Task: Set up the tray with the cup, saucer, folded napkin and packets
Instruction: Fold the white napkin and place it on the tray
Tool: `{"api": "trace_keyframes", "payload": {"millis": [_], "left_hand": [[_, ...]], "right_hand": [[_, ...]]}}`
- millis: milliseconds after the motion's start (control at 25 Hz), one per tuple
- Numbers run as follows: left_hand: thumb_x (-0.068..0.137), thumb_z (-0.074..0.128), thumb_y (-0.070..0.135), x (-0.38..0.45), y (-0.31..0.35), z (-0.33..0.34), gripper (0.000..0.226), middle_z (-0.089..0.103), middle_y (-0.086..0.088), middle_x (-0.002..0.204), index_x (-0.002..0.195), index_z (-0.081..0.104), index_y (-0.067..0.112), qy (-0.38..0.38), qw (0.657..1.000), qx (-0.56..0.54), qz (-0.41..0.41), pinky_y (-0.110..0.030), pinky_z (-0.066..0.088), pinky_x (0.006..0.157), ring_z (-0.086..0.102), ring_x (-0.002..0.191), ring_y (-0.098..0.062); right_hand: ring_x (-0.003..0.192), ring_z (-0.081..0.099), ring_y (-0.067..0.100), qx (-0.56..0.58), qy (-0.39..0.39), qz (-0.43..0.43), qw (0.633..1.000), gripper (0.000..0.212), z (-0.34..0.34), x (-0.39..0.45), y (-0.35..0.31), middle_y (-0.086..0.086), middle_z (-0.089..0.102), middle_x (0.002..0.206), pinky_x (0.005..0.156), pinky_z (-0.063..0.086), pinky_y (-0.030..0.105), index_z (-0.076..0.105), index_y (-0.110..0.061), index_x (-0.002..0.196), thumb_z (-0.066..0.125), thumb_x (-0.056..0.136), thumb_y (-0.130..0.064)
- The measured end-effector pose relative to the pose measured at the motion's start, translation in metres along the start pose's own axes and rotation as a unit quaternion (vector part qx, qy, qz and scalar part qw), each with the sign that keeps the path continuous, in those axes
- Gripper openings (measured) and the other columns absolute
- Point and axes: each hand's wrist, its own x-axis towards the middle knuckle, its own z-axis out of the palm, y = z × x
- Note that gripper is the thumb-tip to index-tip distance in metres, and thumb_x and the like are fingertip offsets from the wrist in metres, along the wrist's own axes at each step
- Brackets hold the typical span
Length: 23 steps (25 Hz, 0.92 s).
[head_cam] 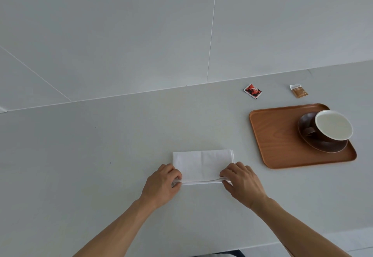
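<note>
Head view, read from left to right. The pale grey bench (80,155) meets a tiled wall (121,34) along its far edge; the left part of the bench surface is bare as far as the hands, and its near edge runs along the bottom right of the frame.

The left hand (161,184) rests on the bench at the near left corner of the white napkin (201,163); its grip is closed, thumb and fingers pinching the layered near edge of the cloth. The napkin lies flat, folded to a rectangle, with its far edge parallel to the wall line and a faint vertical crease near its middle. The right hand (242,182) pinches the near right corner in the same manner, its grip closed on the cloth edge. Both forearms enter from the bottom of the frame.

To the right of the napkin and apart from it, with a bare strip of bench between, lies the wooden tray (278,135), with rounded corners and a low raised rim. On the tray's right half sits the dark brown saucer (331,145), and on the saucer stands the cup (334,124), brown outside and white inside, its handle turned to the left. The left half of the tray is bare wood.

Beyond the tray's far edge, on the bench near the wall, lie the red-and-black packet (252,91) and, further right and apart from it, the tan packet (299,90).
</note>
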Motion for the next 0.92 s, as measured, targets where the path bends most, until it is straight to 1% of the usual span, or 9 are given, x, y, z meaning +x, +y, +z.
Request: {"api": "trace_keyframes", "payload": {"millis": [200,280,360,440,520,600,680,800,920], "left_hand": [[0.086,0.059,0.039,0.002,0.003,-0.004,0.018,0.059,0.010,0.097,0.095,0.065,0.024,-0.057,0.996,0.063,0.030,-0.024,0.037,0.072,0.054,0.092,-0.014],[0.086,0.058,0.041,0.010,0.011,-0.007,0.021,0.062,0.007,0.086,0.085,0.068,0.023,-0.012,0.992,0.107,0.062,-0.030,0.042,0.071,0.057,0.082,-0.018],[0.087,0.058,0.034,0.026,0.024,-0.005,0.017,0.063,0.003,0.088,0.088,0.069,0.021,0.052,0.989,0.103,0.089,-0.034,0.048,0.071,0.060,0.083,-0.021],[0.090,0.058,0.026,0.047,0.039,0.001,0.021,0.065,-0.003,0.110,0.107,0.067,0.016,0.092,0.986,0.106,0.092,-0.038,0.051,0.084,0.062,0.105,-0.026],[0.096,0.052,0.026,0.060,0.049,0.014,0.038,0.055,-0.008,0.139,0.130,0.058,0.011,0.066,0.990,0.118,0.050,-0.043,0.043,0.105,0.047,0.132,-0.028],[0.102,0.032,0.036,0.059,0.050,0.033,0.053,0.029,-0.008,0.158,0.148,0.035,0.010,0.010,0.990,0.139,0.001,-0.046,0.024,0.118,0.022,0.147,-0.026],[0.102,0.016,0.042,0.051,0.045,0.051,0.060,0.013,-0.006,0.162,0.153,0.019,0.011,-0.011,0.987,0.158,-0.023,-0.045,0.011,0.121,0.008,0.150,-0.022],[0.100,0.021,0.047,0.046,0.034,0.055,0.064,0.013,-0.005,0.162,0.153,0.019,0.011,-0.010,0.987,0.156,-0.030,-0.044,0.012,0.121,0.011,0.149,-0.020],[0.099,0.024,0.049,0.035,0.010,0.047,0.068,0.008,-0.004,0.163,0.154,0.013,0.012,-0.011,0.987,0.150,-0.053,-0.045,0.011,0.120,0.007,0.150,-0.018]], "right_hand": [[0.076,0.063,0.022,-0.023,-0.022,0.014,0.999,0.029,0.002,-0.006,-0.005,-0.005,0.066,0.085,0.064,0.053,0.035,0.072,-0.022,0.089,0.086,0.066,-0.031],[0.079,0.065,0.024,-0.019,0.025,0.005,1.000,0.020,0.003,0.002,-0.012,-0.003,0.068,0.087,0.067,0.053,0.037,0.072,-0.020,0.090,0.081,0.073,-0.028],[0.095,0.067,0.028,-0.011,0.077,-0.007,0.997,0.024,0.007,0.019,-0.024,0.001,0.070,0.101,0.077,0.054,0.040,0.071,-0.016,0.104,0.073,0.080,-0.016],[0.126,0.054,0.033,-0.027,0.068,-0.012,0.997,0.038,0.014,0.041,-0.036,0.007,0.063,0.129,0.101,0.047,0.047,0.061,-0.010,0.128,0.061,0.090,-0.015],[0.148,0.020,0.032,-0.050,-0.004,0.013,0.999,0.051,0.025,0.055,-0.041,0.008,0.034,0.157,0.120,0.019,0.051,0.035,-0.009,0.149,0.040,0.101,-0.026],[0.151,-0.006,0.028,-0.076,-0.055,0.038,0.995,0.057,0.038,0.056,-0.034,0.005,0.010,0.164,0.122,-0.004,0.048,0.013,-0.012,0.155,0.023,0.104,-0.036],[0.149,-0.012,0.024,-0.084,-0.062,0.040,0.994,0.061,0.047,0.051,-0.022,0.003,0.004,0.165,0.122,-0.010,0.045,0.007,-0.015,0.156,0.017,0.103,-0.044],[0.149,-0.009,0.020,-0.085,-0.055,0.054,0.993,0.070,0.050,0.047,-0.006,-0.001,0.000,0.163,0.120,-0.007,0.043,0.006,-0.018,0.156,0.014,0.098,-0.056],[0.151,-0.004,0.021,-0.084,-0.046,0.081,0.992,0.072,0.050,0.041,0.008,-0.003,0.001,0.164,0.120,0.001,0.046,0.007,-0.018,0.156,0.019,0.098,-0.058]]}}
